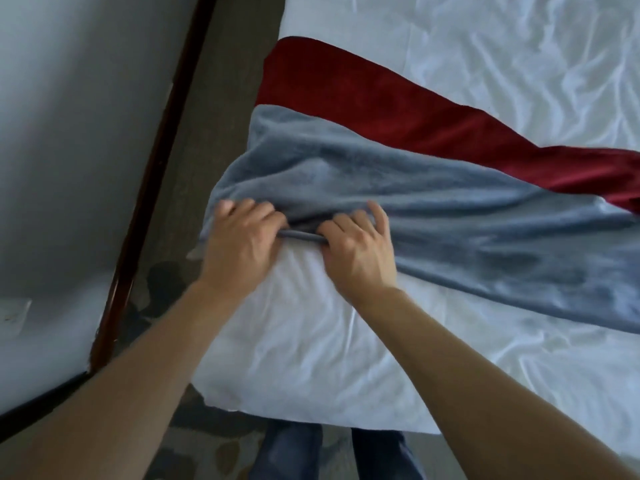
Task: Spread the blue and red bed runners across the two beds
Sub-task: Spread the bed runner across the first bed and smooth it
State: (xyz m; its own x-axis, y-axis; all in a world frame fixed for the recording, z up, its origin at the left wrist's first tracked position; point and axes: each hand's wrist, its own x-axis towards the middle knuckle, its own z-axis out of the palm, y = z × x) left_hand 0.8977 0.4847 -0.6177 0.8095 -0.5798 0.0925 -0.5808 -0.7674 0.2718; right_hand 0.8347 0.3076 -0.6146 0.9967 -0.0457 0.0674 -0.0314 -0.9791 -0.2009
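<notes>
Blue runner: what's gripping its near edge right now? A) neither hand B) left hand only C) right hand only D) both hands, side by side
D: the left hand and right hand both curl their fingers over the bunched near edge of the blue runner, close together, at the corner of the bed.

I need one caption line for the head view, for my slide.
Both hands, left hand and right hand, grip the blue runner edge beside the red runner on the white bed.
</notes>
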